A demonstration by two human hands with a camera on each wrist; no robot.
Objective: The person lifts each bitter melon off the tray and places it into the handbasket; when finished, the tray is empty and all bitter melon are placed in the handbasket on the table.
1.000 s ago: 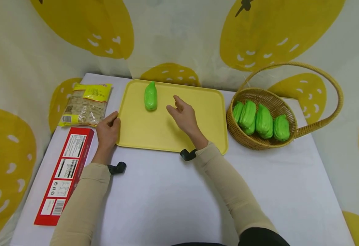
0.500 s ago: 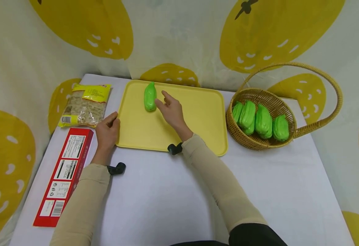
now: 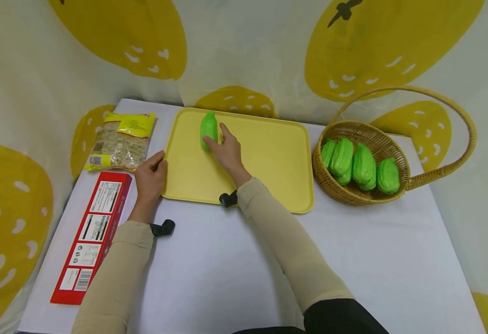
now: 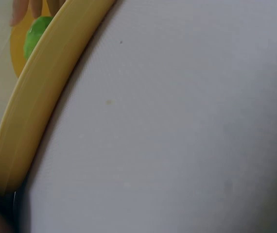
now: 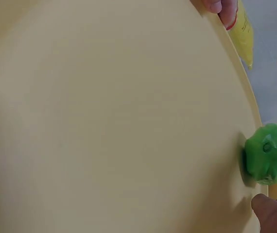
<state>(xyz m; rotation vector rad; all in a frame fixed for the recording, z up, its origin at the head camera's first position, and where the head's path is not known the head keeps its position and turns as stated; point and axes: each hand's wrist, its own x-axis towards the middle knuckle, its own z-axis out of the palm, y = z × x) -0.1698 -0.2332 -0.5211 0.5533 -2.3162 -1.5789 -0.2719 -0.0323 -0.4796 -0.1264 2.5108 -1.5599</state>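
Note:
A glossy, ridged green vegetable or fruit (image 3: pixel 208 130), pointed at its far end, lies on the yellow tray (image 3: pixel 265 157) near its back left. In the right wrist view, the lobed near end of the green piece (image 5: pixel 268 154) shows. My right hand (image 3: pixel 227 150) is just right of it, thumb and forefinger spread; in the right wrist view the thumb (image 5: pixel 269 211) is apart from the piece. My left hand (image 3: pixel 151 176) grips the tray's left rim. In the left wrist view the tray's edge (image 4: pixel 46 92) shows, with most of that hand out of frame.
A wicker basket (image 3: pixel 398 139) with several similar green pieces (image 3: pixel 362 164) stands right of the tray. To the left lie a clear-and-yellow food packet (image 3: pixel 123 139) and a long red box (image 3: pixel 91 236). A patterned curtain (image 3: pixel 244 51) hangs behind the white-covered table (image 3: pixel 210 269).
My right hand has moved left across the tray to the green piece, which stays in place. My left hand keeps its hold on the rim. The head view has shifted slightly.

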